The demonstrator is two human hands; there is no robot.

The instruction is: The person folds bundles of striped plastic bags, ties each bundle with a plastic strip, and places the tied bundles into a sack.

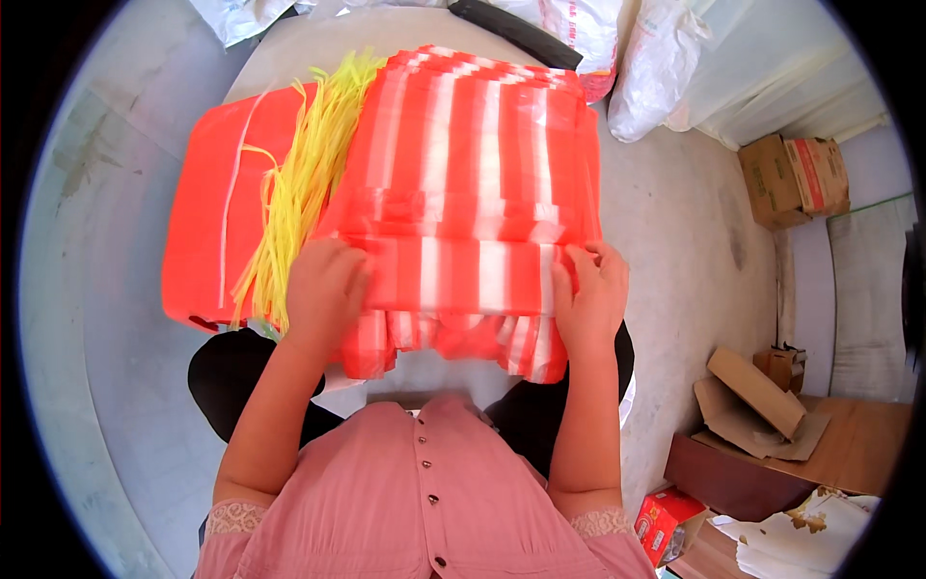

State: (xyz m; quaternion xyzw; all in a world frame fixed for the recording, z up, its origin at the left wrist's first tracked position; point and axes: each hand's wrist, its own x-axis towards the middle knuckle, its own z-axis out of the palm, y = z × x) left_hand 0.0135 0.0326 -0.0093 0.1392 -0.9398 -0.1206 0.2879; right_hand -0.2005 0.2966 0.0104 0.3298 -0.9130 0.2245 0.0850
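A thick stack of red-and-white striped plastic bags (473, 164) lies in front of me over my lap. My left hand (323, 285) presses on the stack's near left corner, fingers curled over the edge. My right hand (588, 289) grips the near right corner of the folded front part. To the left of the stack lies a bundle of yellow plastic strings (299, 183) on a flat pile of plain red bags (217, 207).
White sacks (666, 58) stand at the back right. Cardboard boxes (796, 179) sit by the right wall, with more torn cardboard (757, 400) and a low wooden surface (849, 444) at the lower right. Grey concrete floor (106, 318) surrounds me.
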